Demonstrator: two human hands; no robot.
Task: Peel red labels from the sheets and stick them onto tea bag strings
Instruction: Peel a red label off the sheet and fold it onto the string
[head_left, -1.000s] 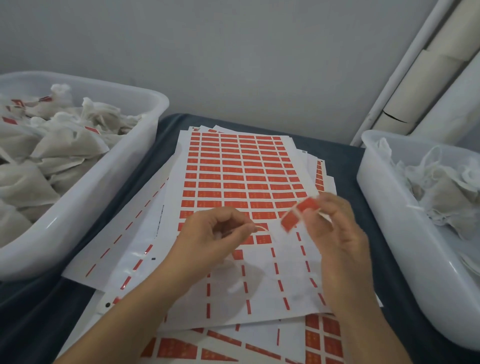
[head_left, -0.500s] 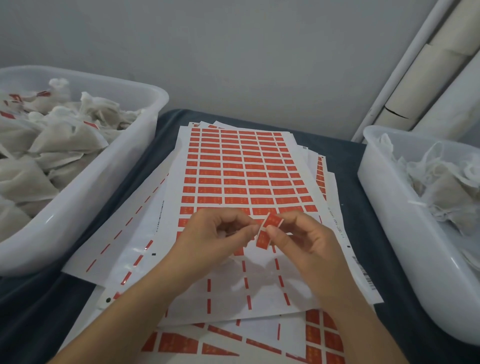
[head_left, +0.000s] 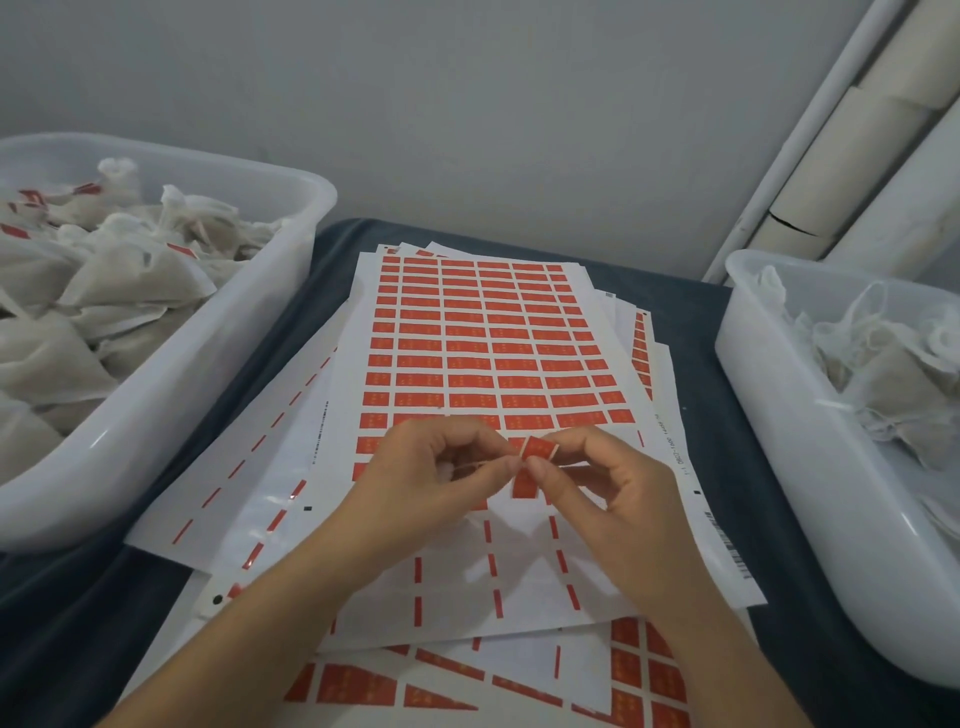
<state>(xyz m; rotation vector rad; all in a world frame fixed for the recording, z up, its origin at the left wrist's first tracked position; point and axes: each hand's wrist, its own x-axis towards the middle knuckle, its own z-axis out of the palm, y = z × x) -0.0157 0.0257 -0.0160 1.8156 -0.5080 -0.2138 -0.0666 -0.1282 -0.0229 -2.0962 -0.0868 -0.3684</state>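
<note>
A stack of white sheets with rows of red labels (head_left: 483, 343) lies in the middle of the dark table. The near part of the top sheet is mostly bare backing. Above it my left hand (head_left: 436, 473) pinches a thin pale tea bag string (head_left: 480, 464) between thumb and forefinger. My right hand (head_left: 618, 483) pinches a peeled red label (head_left: 537, 450), folded against the string's end right at the left fingertips. The tea bag itself is hidden inside my left palm.
A large white tub (head_left: 171, 384) at the left holds many tea bags, some with red labels. A second white tub (head_left: 789, 415) at the right holds more tea bags with loose strings. White pipes (head_left: 810, 135) stand in the back right corner.
My right hand brought the peeled label leftward to the string in my left hand. The label now folds around the string end. The hands sit slightly lower over the sheet.
</note>
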